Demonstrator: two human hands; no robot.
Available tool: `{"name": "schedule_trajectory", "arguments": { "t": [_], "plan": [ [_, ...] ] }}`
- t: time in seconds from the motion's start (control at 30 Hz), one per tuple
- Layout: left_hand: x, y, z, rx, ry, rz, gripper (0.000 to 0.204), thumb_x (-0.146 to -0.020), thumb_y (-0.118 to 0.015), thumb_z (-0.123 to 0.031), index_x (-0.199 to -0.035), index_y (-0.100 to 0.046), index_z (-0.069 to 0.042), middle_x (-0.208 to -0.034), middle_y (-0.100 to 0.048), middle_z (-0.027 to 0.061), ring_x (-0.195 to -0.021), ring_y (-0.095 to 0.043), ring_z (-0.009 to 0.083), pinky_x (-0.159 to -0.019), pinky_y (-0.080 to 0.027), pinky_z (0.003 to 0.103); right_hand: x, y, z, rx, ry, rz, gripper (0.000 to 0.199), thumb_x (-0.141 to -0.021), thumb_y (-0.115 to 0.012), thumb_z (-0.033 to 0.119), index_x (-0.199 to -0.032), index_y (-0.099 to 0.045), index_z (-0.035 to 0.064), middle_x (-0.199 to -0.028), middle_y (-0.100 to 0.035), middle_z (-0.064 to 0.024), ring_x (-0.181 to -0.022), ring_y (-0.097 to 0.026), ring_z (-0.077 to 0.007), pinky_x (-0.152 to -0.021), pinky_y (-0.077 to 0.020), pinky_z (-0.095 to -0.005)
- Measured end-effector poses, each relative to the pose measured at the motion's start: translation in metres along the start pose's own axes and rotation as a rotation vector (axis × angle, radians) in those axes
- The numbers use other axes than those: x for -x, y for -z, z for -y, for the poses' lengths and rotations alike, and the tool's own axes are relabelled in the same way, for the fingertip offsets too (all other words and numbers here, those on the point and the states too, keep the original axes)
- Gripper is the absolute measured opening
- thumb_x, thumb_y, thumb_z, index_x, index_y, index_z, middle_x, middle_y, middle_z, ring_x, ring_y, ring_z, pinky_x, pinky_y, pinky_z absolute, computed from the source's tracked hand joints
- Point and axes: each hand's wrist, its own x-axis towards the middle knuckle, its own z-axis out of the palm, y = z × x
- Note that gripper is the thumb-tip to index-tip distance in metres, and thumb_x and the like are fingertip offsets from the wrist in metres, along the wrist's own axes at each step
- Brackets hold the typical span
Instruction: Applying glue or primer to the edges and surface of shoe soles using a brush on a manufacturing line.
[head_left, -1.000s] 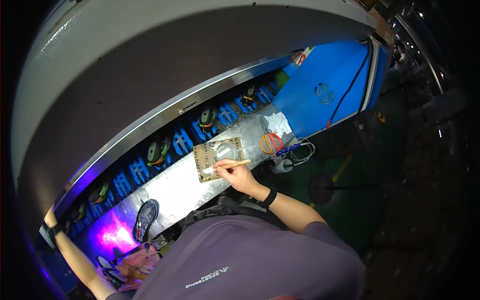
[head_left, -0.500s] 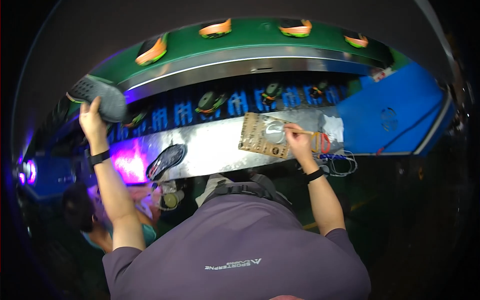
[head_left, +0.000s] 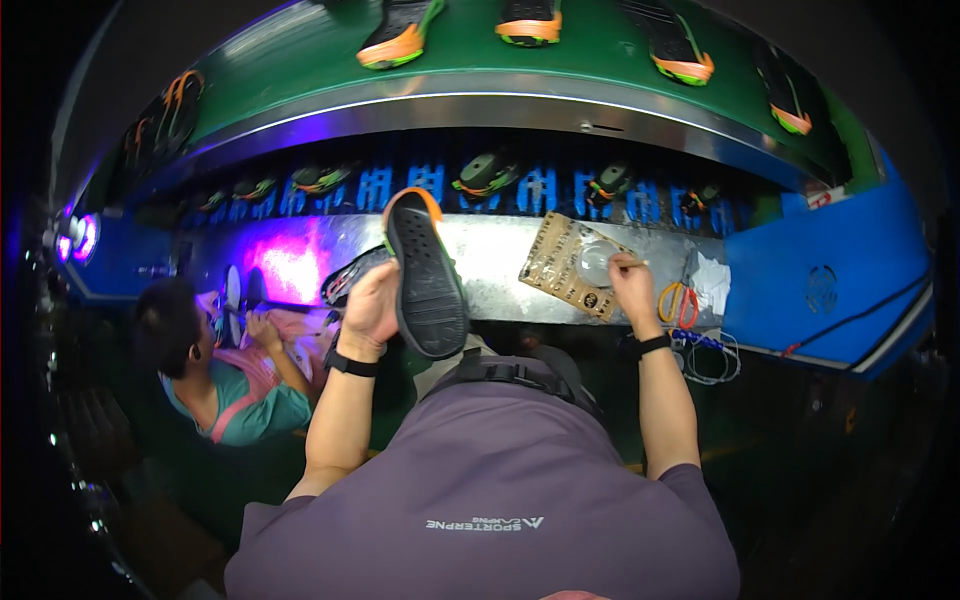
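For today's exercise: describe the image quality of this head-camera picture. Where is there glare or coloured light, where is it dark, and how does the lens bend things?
Head view: purple glare washes out the metal bench at the left; the outer rim falls to black; fisheye curves the green conveyor and its steel edge into an arc; the shoe sole in the left hand is lit and fairly sharp; the right hand at the brown card is slightly soft.

shoe (head_left: 425, 275) | black sole up, orange-green rim | brush (head_left: 628, 264) | over cardboard

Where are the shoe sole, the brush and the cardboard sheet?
Sole (head_left: 428, 280): head view, middle of its dark tread, held in the left hand.
Brush (head_left: 630, 264): head view, thin handle at the right hand's fingers.
Cardboard (head_left: 560, 270): head view, its bare left part.
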Motion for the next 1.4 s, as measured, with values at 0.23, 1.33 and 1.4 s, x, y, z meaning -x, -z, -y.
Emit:
{"name": "schedule_trajectory", "arguments": {
  "t": [0.23,1.33,1.4],
  "plan": [
    [0.013,-0.001,0.017,0.063,0.019,-0.018,0.038,-0.106,-0.051,-0.018,-0.137,-0.054,0.003,-0.124,-0.069,0.0156,-0.106,-0.071,0.0230,-0.093,-0.059,0.037,0.015,0.022,0.000,-0.151,0.017,-0.068,0.016,-0.093,-0.066,0.016,-0.096,-0.072,0.0015,-0.075,-0.068,-0.0097,-0.067,-0.063,-0.0158,-0.063,-0.0493,-0.0306],
    [0.036,-0.052,0.037,-0.535,-0.099,0.011,0.037,-0.100,-0.056,-0.026,-0.123,-0.064,0.002,-0.112,-0.072,0.0162,-0.093,-0.073,0.0265,-0.081,-0.061,0.035,0.009,0.058,0.200,-0.400,0.565,0.230,0.013,-0.083,-0.069,0.003,-0.094,-0.074,0.0008,-0.083,-0.071,-0.0116,-0.072,-0.065,-0.0219,-0.068,-0.0513,-0.0337],
    [0.030,-0.051,0.030,0.119,0.272,-0.086,0.037,-0.101,-0.056,-0.025,-0.125,-0.063,0.002,-0.113,-0.072,0.0153,-0.095,-0.073,0.0238,-0.084,-0.060,0.032,0.017,0.060,0.200,-0.405,0.485,0.246,0.013,-0.085,-0.068,0.004,-0.097,-0.074,-0.0002,-0.085,-0.071,-0.0108,-0.075,-0.065,-0.0195,-0.071,-0.0514,-0.0322]
  ]
}}
